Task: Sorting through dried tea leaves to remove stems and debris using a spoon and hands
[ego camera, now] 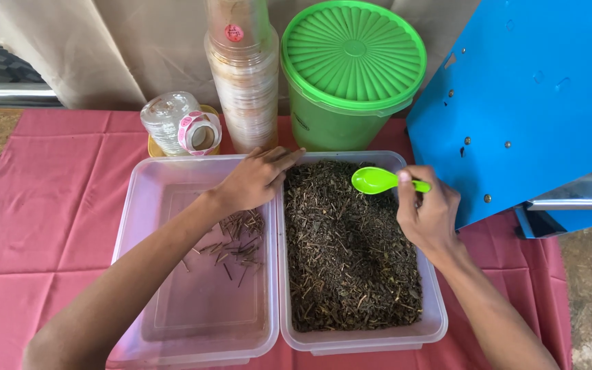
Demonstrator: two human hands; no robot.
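Two clear plastic tubs sit side by side on a red cloth. The right tub point(435, 322) is full of dark dried leaves and stems point(351, 253). The left tub point(138, 205) holds only a small heap of sticks point(238, 240). My left hand point(255, 179) hovers over the wall between the tubs, fingers stretched toward the leaves, holding nothing that I can see. My right hand point(429, 212) grips a bright green plastic spoon point(377, 180) above the far side of the right tub; the spoon's bowl looks empty.
Behind the tubs stand a green bucket with a ribbed lid point(353, 65), a tall stack of clear cups point(243, 82), and a jar lying on its side with a tape roll point(179, 123). A blue metal machine point(529, 96) fills the right side.
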